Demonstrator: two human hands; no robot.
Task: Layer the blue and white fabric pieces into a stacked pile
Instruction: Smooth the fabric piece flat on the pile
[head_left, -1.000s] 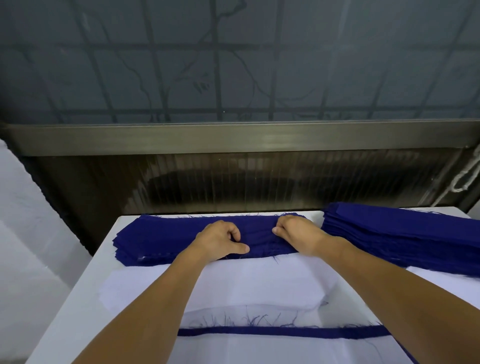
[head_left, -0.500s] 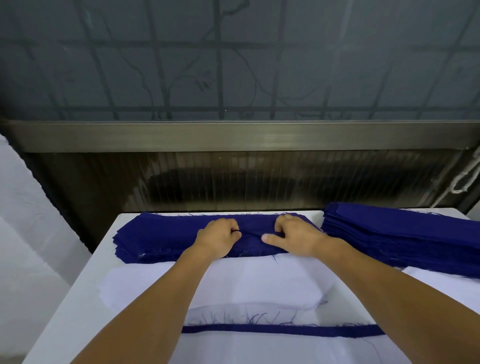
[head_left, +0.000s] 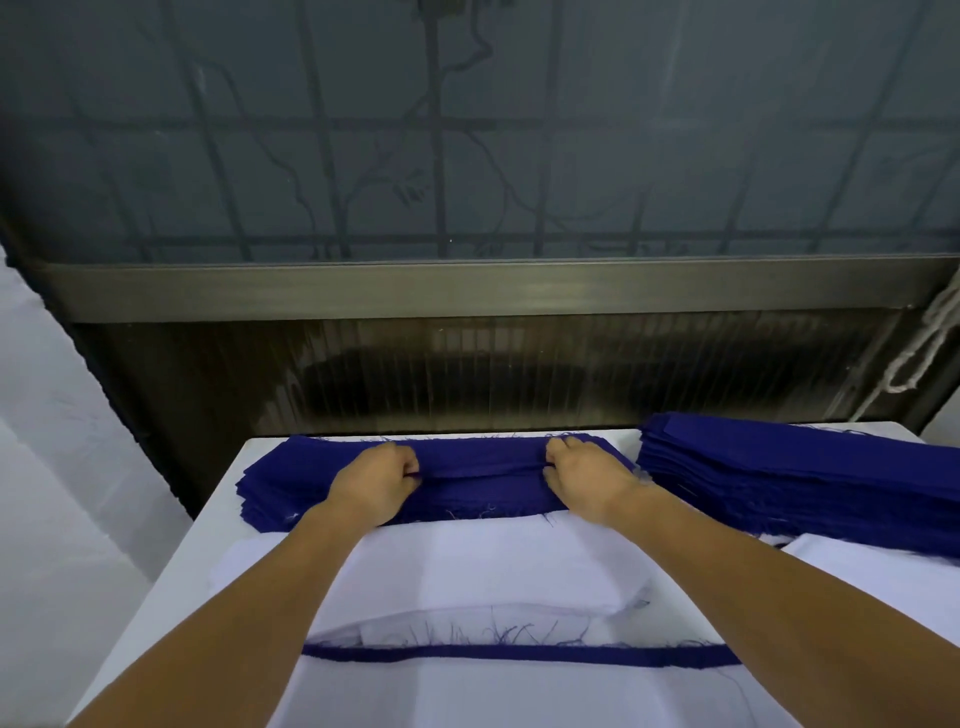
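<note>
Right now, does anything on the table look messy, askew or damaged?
Nothing damaged. The far blue stack is fanned at its left end rather than squared, and loose blue threads fray over the white fabric near the blue strip.

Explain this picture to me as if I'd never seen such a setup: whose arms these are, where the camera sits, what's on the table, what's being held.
There is no machine here. A person wears a camera on the head, looking down at their own bare arms. The left hand and right hand each pinch the top piece of a blue fabric stack at the far edge of a white table. A taller blue stack lies to the right. Nearer lies white fabric, with a thin blue edge peeking out below it.
</note>
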